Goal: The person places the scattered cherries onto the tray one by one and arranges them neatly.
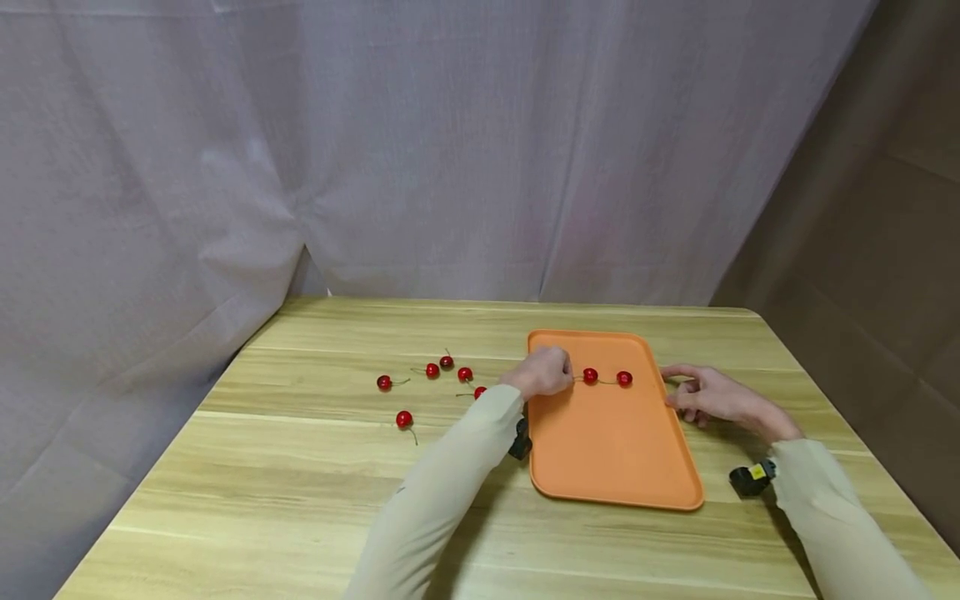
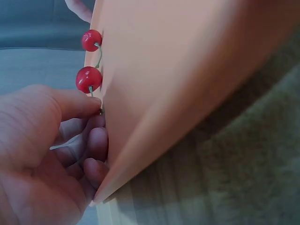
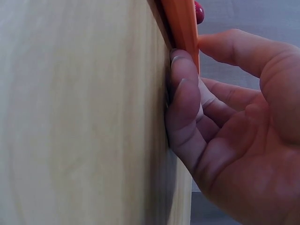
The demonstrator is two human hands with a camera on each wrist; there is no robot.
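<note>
An orange tray [image 1: 611,450] lies on the wooden table with two red cherries [image 1: 624,378] on its far part. My left hand [image 1: 543,371] is over the tray's left side. Its thumb and forefinger pinch the green stem [image 2: 100,108] of the nearer cherry [image 2: 89,78]; the second cherry [image 2: 92,40] lies just beyond. My right hand [image 1: 701,396] is at the tray's right rim [image 3: 185,23]. Its curled fingers [image 3: 185,89] press against the outside of the rim and the thumb reaches over it.
Several loose cherries [image 1: 432,370] with stems lie scattered on the table [image 1: 300,492] left of the tray. A grey curtain [image 1: 375,150] hangs behind the table and along its left side. The table's right edge runs close to my right forearm.
</note>
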